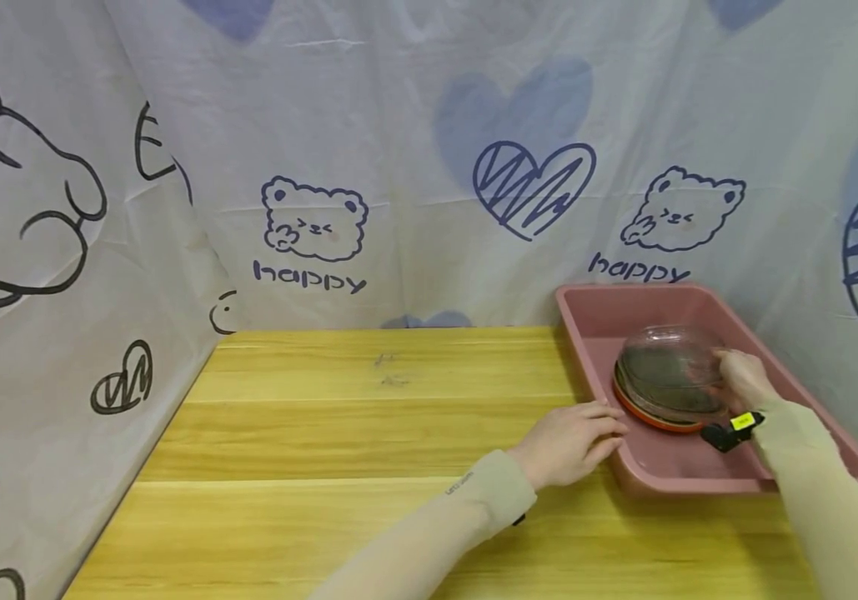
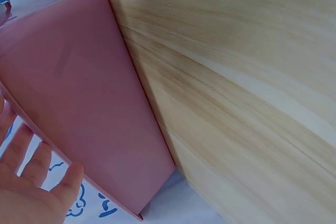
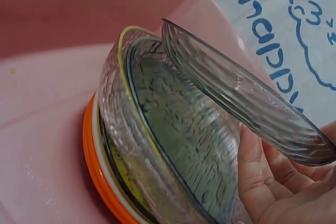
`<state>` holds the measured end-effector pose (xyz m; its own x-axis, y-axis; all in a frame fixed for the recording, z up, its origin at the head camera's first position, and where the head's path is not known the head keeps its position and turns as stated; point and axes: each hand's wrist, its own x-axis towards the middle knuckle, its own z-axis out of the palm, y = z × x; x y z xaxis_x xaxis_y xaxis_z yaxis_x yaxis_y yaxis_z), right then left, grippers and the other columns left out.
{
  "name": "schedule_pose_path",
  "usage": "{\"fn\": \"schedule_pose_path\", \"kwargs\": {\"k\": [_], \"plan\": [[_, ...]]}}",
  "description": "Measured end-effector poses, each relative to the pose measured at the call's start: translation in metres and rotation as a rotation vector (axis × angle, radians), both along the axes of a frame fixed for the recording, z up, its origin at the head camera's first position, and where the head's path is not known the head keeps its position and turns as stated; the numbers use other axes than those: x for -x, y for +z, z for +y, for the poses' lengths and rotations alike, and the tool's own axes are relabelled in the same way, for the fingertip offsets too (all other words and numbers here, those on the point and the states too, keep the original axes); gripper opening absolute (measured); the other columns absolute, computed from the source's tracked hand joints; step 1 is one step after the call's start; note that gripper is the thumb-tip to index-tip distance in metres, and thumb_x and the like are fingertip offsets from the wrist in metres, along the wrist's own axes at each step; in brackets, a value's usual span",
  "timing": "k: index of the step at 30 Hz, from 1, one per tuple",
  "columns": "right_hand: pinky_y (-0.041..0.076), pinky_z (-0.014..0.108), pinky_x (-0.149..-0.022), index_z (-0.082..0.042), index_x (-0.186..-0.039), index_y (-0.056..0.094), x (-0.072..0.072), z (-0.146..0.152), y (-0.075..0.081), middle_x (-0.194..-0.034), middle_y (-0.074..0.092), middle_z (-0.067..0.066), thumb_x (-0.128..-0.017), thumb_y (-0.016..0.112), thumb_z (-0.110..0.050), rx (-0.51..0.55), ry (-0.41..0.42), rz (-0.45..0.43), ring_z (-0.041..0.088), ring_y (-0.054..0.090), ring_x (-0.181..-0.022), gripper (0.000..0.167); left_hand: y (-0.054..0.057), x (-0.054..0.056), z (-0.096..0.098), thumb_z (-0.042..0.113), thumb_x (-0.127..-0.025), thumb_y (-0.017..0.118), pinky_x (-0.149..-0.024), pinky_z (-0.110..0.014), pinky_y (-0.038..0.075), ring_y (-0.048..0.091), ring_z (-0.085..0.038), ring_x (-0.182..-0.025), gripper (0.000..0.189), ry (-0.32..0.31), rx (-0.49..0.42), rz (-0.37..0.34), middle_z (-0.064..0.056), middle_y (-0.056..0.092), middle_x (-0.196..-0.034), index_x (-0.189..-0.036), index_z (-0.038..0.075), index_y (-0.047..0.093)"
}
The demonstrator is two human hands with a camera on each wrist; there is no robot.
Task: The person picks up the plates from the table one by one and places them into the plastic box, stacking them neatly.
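Inside a pink plastic basin (image 1: 706,485), my right hand (image 1: 747,379) pinches the edge of a clear ribbed glass dish (image 3: 236,90). The dish is tilted and raised at one side over a stack. In that stack, a textured clear glass bowl (image 3: 113,90) with a yellowish rim holds a dark-rimmed glass dish (image 3: 173,114). Beneath lies an orange-edged plate (image 3: 92,145) with a pale inner band. My left hand (image 1: 571,442) rests at the basin's near-left rim, its fingers loosely extended against the edge and holding nothing else.
The basin stands at the right end of a wooden table (image 1: 368,433), close to the back curtain (image 1: 413,167). That curtain carries printed bears and hearts. Another printed sheet (image 1: 38,208) hangs along the left side.
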<state>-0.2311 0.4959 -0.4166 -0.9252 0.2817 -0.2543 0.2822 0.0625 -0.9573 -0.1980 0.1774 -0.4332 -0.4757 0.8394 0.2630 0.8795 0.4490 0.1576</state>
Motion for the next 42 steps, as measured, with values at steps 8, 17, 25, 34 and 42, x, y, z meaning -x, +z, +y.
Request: {"fn": "schedule_pose_path", "kwargs": {"k": [8, 17, 25, 34, 42], "plan": [[0.059, 0.019, -0.065, 0.002, -0.157, -0.009, 0.0, 0.001, -0.006, -0.091, 0.057, -0.014, -0.106, 0.019, -0.017, 0.047, 0.011, -0.03, -0.002, 0.069, -0.066, 0.061, 0.0, 0.0, 0.0, 0.032, -0.11, 0.04, -0.123, -0.019, 0.031, 0.048, -0.009, -0.142, 0.037, 0.005, 0.01, 0.002, 0.006, 0.055, -0.15, -0.139, 0.025, 0.061], [0.062, 0.024, -0.067, 0.004, -0.129, 0.043, 0.0, -0.002, -0.004, -0.07, 0.067, -0.015, -0.107, 0.025, -0.019, -0.038, 0.056, -0.036, 0.002, 0.071, -0.065, 0.037, 0.0, 0.001, -0.001, 0.031, -0.11, 0.042, -0.122, -0.018, 0.031, 0.048, -0.008, -0.142, 0.036, -0.005, 0.002, -0.003, 0.005, 0.056, -0.15, -0.138, 0.024, 0.062], [0.055, 0.037, -0.054, 0.016, -0.109, 0.052, -0.004, -0.005, 0.0, -0.063, 0.057, -0.006, -0.104, 0.029, -0.026, -0.417, 0.086, -0.074, 0.012, 0.058, -0.052, 0.048, -0.001, 0.002, -0.002, 0.03, -0.109, 0.042, -0.122, -0.017, 0.031, 0.049, -0.008, -0.142, 0.035, -0.003, -0.005, 0.018, 0.007, 0.056, -0.149, -0.137, 0.024, 0.063], [0.05, 0.04, -0.08, 0.017, -0.129, 0.057, -0.006, -0.003, 0.003, -0.13, 0.054, 0.041, -0.098, 0.036, -0.024, -0.814, 0.006, 0.022, 0.051, 0.056, -0.114, 0.056, -0.003, 0.005, -0.003, 0.031, -0.11, 0.041, -0.121, -0.016, 0.032, 0.049, -0.007, -0.141, 0.035, 0.008, -0.009, 0.012, 0.008, 0.056, -0.148, -0.137, 0.025, 0.062], [0.053, 0.053, -0.088, 0.018, -0.136, 0.049, -0.01, -0.004, 0.001, -0.137, 0.05, 0.041, -0.095, 0.039, -0.019, -0.829, 0.015, 0.035, 0.053, 0.051, -0.122, 0.056, -0.002, 0.005, -0.003, 0.031, -0.11, 0.041, -0.122, -0.016, 0.03, 0.048, -0.007, -0.142, 0.035, 0.006, -0.005, -0.008, 0.009, 0.056, -0.148, -0.137, 0.025, 0.062]]}}
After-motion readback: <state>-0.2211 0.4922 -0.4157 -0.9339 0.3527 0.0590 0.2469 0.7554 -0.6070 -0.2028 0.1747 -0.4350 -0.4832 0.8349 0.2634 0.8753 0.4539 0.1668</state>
